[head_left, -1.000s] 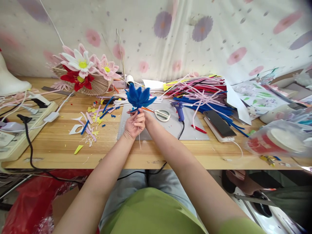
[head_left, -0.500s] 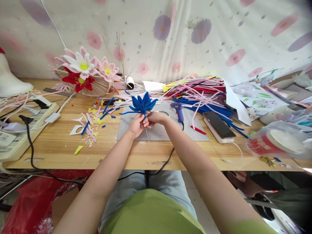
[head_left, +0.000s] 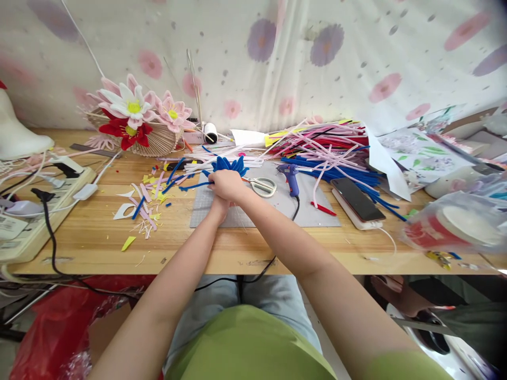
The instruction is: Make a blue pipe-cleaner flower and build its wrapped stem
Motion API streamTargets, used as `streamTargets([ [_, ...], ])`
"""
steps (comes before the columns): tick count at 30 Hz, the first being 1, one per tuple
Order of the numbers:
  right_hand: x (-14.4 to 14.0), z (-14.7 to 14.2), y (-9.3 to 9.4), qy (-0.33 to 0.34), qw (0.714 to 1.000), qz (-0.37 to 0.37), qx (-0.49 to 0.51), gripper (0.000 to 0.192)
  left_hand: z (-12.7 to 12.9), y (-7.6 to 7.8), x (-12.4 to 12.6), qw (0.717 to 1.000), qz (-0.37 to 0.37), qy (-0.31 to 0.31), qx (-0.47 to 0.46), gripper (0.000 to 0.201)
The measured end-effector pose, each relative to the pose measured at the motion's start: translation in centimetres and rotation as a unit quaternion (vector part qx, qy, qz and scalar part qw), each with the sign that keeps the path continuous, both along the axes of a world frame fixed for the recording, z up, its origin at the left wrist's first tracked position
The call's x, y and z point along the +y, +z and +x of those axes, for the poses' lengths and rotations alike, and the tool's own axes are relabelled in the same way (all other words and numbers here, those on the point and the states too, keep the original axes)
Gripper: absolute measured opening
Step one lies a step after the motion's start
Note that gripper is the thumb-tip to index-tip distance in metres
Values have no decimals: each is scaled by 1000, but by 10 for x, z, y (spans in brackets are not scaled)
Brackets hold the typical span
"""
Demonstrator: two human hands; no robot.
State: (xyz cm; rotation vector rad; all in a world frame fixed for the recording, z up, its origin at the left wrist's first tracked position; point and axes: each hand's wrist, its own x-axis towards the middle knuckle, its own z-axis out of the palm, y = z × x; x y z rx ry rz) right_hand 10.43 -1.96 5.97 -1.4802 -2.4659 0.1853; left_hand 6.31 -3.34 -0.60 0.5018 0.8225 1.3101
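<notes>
A blue pipe-cleaner flower (head_left: 229,164) is held low over the grey cutting mat (head_left: 312,208), its petals pointing away from me. My right hand (head_left: 226,184) is closed over the flower's base, on top of my left hand (head_left: 219,205), which is mostly hidden beneath it and grips the thin white stem. A loose blue pipe cleaner (head_left: 194,186) trails left from the hands.
Scissors (head_left: 261,184), a blue glue gun (head_left: 291,177) and a phone (head_left: 357,199) lie on or beside the mat. A heap of coloured pipe cleaners (head_left: 328,148) is behind. Finished flowers in a basket (head_left: 137,119), a power strip (head_left: 31,211) and scraps (head_left: 144,206) sit left.
The flower has come down from upright above the mat to low and tipped away. My right hand has moved over the left and closed on the flower's base.
</notes>
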Motion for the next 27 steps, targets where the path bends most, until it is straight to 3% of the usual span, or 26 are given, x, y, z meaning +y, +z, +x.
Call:
streamTargets([
  [3,2,10,2,-2,996,36,82,20,-7,5,-2,999,29,5,20,10],
  [6,6,31,1,-41,970,2,241,22,-14,10,-2,998,-14,-46,-51,16],
  [9,13,51,-8,-95,897,-72,426,19,-19,15,-4,980,-68,-101,-158,20],
  [12,14,63,-21,-142,818,-109,547,19,-20,18,-7,951,-85,-142,-260,21],
  [14,9,66,-29,-162,786,-78,591,22,-22,18,-9,936,-92,-149,-306,21],
  [18,0,68,-44,-185,761,-19,621,24,-25,18,-10,926,-104,-139,-335,24],
  [20,1,70,-52,-210,724,-61,654,21,-25,18,-11,930,-98,-140,-324,24],
  [24,6,73,-62,-264,608,-170,730,14,-22,22,-17,942,-70,-139,-297,26],
  [27,4,67,-63,-252,584,-239,734,12,-18,26,-21,945,-37,-136,-295,25],
])
